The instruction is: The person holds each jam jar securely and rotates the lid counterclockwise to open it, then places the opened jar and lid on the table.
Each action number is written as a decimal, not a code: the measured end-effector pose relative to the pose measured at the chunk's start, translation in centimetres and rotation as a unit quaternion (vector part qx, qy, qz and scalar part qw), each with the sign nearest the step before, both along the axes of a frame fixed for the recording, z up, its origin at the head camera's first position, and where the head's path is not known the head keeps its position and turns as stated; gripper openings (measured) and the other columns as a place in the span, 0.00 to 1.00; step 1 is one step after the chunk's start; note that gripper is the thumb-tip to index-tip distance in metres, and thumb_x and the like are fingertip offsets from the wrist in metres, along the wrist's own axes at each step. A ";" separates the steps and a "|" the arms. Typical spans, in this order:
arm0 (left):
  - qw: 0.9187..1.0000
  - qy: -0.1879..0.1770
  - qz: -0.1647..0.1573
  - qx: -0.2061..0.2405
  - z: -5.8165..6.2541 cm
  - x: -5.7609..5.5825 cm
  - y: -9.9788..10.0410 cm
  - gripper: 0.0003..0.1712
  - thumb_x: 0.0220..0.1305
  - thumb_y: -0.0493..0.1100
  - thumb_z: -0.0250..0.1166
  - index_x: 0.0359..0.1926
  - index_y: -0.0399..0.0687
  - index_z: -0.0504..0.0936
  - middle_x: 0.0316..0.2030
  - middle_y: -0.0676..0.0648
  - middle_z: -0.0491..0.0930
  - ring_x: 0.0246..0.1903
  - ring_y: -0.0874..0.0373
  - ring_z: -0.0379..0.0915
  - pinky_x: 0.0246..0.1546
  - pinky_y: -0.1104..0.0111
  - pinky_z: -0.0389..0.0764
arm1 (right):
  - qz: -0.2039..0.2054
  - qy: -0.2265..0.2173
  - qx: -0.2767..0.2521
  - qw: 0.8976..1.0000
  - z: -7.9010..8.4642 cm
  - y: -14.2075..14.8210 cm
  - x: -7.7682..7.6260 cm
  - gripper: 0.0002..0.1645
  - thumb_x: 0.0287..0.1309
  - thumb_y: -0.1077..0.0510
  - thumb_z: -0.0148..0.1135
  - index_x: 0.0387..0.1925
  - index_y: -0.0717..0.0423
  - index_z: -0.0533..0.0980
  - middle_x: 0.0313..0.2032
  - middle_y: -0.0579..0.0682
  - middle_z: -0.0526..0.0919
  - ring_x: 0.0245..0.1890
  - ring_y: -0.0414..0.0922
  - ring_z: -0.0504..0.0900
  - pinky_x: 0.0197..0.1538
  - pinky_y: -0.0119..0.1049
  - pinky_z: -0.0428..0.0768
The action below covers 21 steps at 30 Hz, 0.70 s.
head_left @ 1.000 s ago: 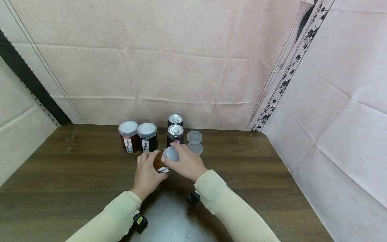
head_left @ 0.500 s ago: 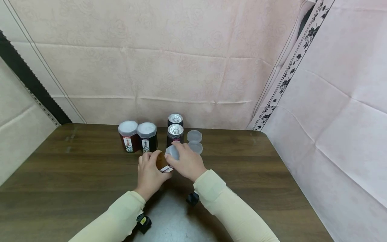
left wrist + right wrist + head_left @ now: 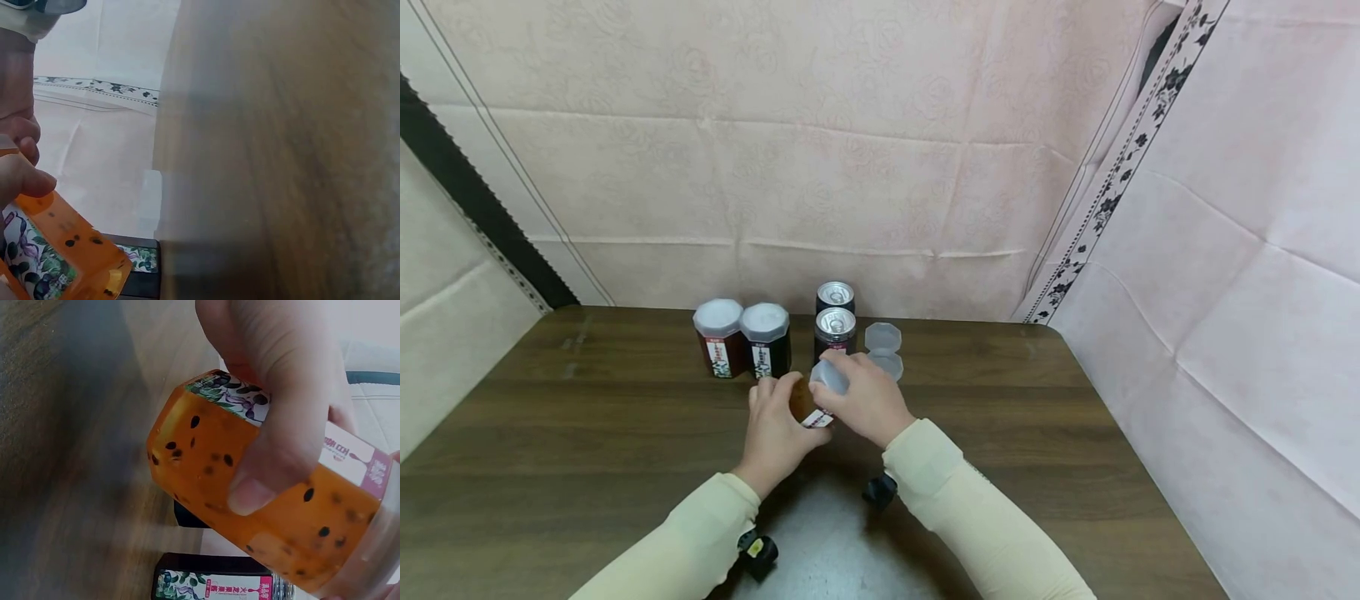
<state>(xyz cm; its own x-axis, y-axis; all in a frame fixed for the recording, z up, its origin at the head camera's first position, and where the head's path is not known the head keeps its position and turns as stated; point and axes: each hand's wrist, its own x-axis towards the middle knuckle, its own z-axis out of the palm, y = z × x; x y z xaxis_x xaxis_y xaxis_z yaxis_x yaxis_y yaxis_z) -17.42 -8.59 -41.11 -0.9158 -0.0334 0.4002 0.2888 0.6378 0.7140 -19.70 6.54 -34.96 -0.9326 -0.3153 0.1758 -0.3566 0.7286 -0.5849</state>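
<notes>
A jar of orange jelly with black seeds is tilted toward the right in the head view. My left hand grips its body from the left, the left thumb lying along the side. The translucent lid is on the jar's upper end. My right hand holds the lid from the right, fingers over the far side and thumb at the near side. Part of the jar is hidden behind both hands; its white label faces me.
Two jars with frosted lids, a reddish one and a dark one, stand behind on the left. Two dark containers with silver pull-tab tops stand behind the hands. Two translucent lids lie to their right on the wooden table.
The left hand and the jar have shifted slightly right, bringing the jar closer under the right hand. The right hand has stayed nearly in place on the lid.
</notes>
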 end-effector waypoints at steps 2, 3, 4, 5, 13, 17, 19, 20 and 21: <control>1.000 -0.007 -0.006 0.001 0.2 0.1 0.0 0.45 0.38 0.45 0.80 0.59 0.39 0.70 0.46 0.41 0.67 0.47 0.48 0.61 0.41 0.54 0.78 | 0.002 0.012 -0.002 1.000 0.2 0.1 0.0 0.33 0.58 0.37 0.55 0.63 0.42 0.72 0.51 0.52 0.77 0.39 0.47 0.76 0.34 0.36 0.80; 1.000 -0.011 -0.010 0.002 0.4 0.1 0.1 0.45 0.39 0.45 0.80 0.59 0.40 0.70 0.46 0.41 0.67 0.47 0.48 0.62 0.42 0.54 0.79 | 0.002 0.017 -0.002 1.000 0.2 0.2 0.0 0.33 0.57 0.37 0.56 0.63 0.42 0.73 0.50 0.52 0.77 0.39 0.46 0.76 0.33 0.36 0.79; 1.000 -0.014 -0.013 0.003 0.5 0.1 0.1 0.45 0.39 0.45 0.80 0.59 0.40 0.70 0.46 0.41 0.67 0.46 0.48 0.64 0.42 0.53 0.80 | 0.002 0.022 -0.002 1.000 0.3 0.2 0.0 0.32 0.57 0.38 0.56 0.62 0.43 0.73 0.49 0.52 0.77 0.38 0.46 0.76 0.33 0.35 0.79; 1.000 -0.017 -0.017 0.004 0.6 0.2 0.1 0.45 0.39 0.45 0.79 0.59 0.40 0.70 0.46 0.41 0.67 0.46 0.48 0.65 0.42 0.52 0.81 | 0.002 0.025 -0.002 1.000 0.3 0.3 0.0 0.32 0.57 0.38 0.56 0.62 0.42 0.74 0.48 0.51 0.78 0.37 0.46 0.76 0.32 0.35 0.79; 0.999 -0.034 -0.028 -0.019 1.0 0.2 0.2 0.45 0.39 0.47 0.79 0.60 0.43 0.71 0.48 0.42 0.72 0.44 0.48 0.70 0.42 0.52 0.81 | 0.015 0.040 0.001 0.999 0.6 0.9 0.1 0.30 0.57 0.39 0.56 0.60 0.42 0.76 0.47 0.51 0.79 0.36 0.45 0.76 0.32 0.34 0.78; 0.998 -0.029 -0.036 -0.031 0.9 0.1 0.1 0.46 0.39 0.48 0.79 0.61 0.44 0.71 0.48 0.43 0.74 0.43 0.48 0.72 0.41 0.52 0.81 | 0.029 0.061 0.004 0.998 0.7 1.1 0.1 0.28 0.57 0.40 0.57 0.58 0.43 0.77 0.46 0.52 0.80 0.35 0.45 0.76 0.31 0.33 0.77; 0.998 -0.023 -0.041 -0.033 0.9 0.0 0.1 0.46 0.39 0.48 0.79 0.61 0.43 0.71 0.48 0.43 0.74 0.43 0.49 0.73 0.40 0.53 0.81 | 0.034 0.071 0.006 0.997 0.7 1.3 0.1 0.28 0.57 0.40 0.57 0.58 0.43 0.77 0.45 0.52 0.80 0.34 0.45 0.76 0.31 0.33 0.77; 0.998 -0.018 -0.043 -0.033 0.9 0.0 0.1 0.46 0.39 0.48 0.79 0.61 0.43 0.71 0.47 0.43 0.75 0.42 0.49 0.73 0.40 0.53 0.81 | 0.036 0.075 0.007 0.997 0.6 1.3 0.1 0.28 0.57 0.40 0.57 0.58 0.43 0.77 0.45 0.52 0.80 0.34 0.45 0.76 0.31 0.33 0.77; 0.998 -0.015 -0.046 -0.032 0.8 -0.1 0.1 0.46 0.39 0.48 0.79 0.61 0.43 0.71 0.47 0.43 0.75 0.42 0.49 0.73 0.40 0.54 0.81 | 0.037 0.077 0.008 0.996 0.6 1.4 0.1 0.28 0.57 0.40 0.57 0.57 0.43 0.77 0.46 0.52 0.79 0.34 0.45 0.76 0.31 0.33 0.77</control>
